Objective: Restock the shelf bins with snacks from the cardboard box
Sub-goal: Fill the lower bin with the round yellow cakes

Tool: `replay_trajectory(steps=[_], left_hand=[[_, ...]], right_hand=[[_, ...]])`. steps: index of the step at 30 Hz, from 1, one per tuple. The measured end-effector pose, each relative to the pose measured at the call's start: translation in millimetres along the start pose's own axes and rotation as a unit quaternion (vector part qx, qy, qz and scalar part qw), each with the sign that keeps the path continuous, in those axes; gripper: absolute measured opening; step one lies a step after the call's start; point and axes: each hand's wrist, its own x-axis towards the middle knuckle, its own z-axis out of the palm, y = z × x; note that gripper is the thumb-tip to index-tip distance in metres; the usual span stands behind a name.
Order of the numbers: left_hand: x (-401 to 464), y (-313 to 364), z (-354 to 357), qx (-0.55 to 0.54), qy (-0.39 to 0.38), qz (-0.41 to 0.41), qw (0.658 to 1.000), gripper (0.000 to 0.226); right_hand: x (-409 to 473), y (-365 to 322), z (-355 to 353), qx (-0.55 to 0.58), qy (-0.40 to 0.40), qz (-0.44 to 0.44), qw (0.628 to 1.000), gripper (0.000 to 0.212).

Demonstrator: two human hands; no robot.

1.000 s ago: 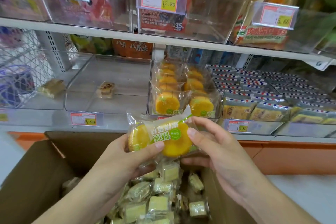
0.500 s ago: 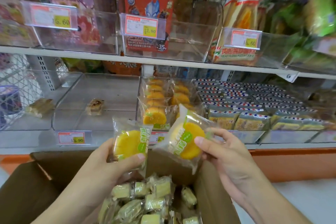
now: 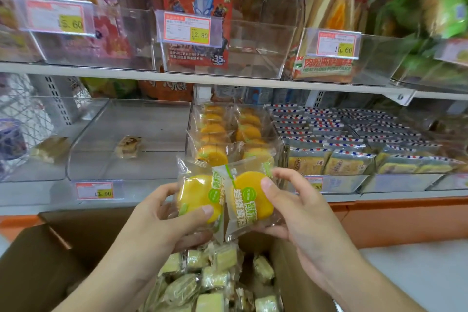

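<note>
You are now holding the two cakes side by side again: half a second ago they were drawn apart, one in each hand, and a second ago they were stacked together in front of you. They are also sitting a little higher and nearer the cake bin (image 3: pixel 279 145) than before. To me that reads as sorting finished and placing about to start, with both packs heading for the bin that already holds the same orange cakes.

Your left hand (image 3: pixel 162 213) is gripping the left cake (image 3: pixel 196 196), thumb pressing across the front of the wrapper and fingers curled behind it. Your right hand (image 3: pixel 296 204) is pinching the right cake (image 3: pixel 253 196), thumb on the front near its upper edge, the other fingers partly curled beneath and behind. The two wrappers are overlapping at their inner edges.

Both packs are hovering above the open box (image 3: pixel 33 268), just in front of the cake bin and not yet inside it. The box is still holding a heap of pale wrapped snacks (image 3: pixel 215 278) waiting to go out.
</note>
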Motion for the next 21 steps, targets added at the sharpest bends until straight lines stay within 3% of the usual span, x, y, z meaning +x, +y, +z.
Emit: replay_trajectory(steps=[5, 10, 16, 18, 21], left_hand=[[6, 3, -1, 0.001, 0.006, 0.004, 1.000, 0.052], [16, 11, -1, 0.032, 0.002, 0.010, 0.999, 0.074], [45, 32, -12, 0.081, 0.071, 0.076, 0.991, 0.122], [55, 37, -15, 0.064, 0.074, 0.090, 0.991, 0.121], [70, 39, -21, 0.063, 0.072, 0.101, 0.990, 0.102]], right_hand=[[-3, 0, -5, 0.000, -0.045, -0.012, 0.999, 0.059], [16, -8, -19, 0.004, 0.016, -0.057, 0.998, 0.069], [76, -38, -36, 0.018, 0.102, -0.091, 0.990, 0.040], [103, -48, -37, -0.002, 0.113, -0.100, 0.989, 0.032], [152, -61, -33, -0.029, 0.123, -0.105, 0.986, 0.030]])
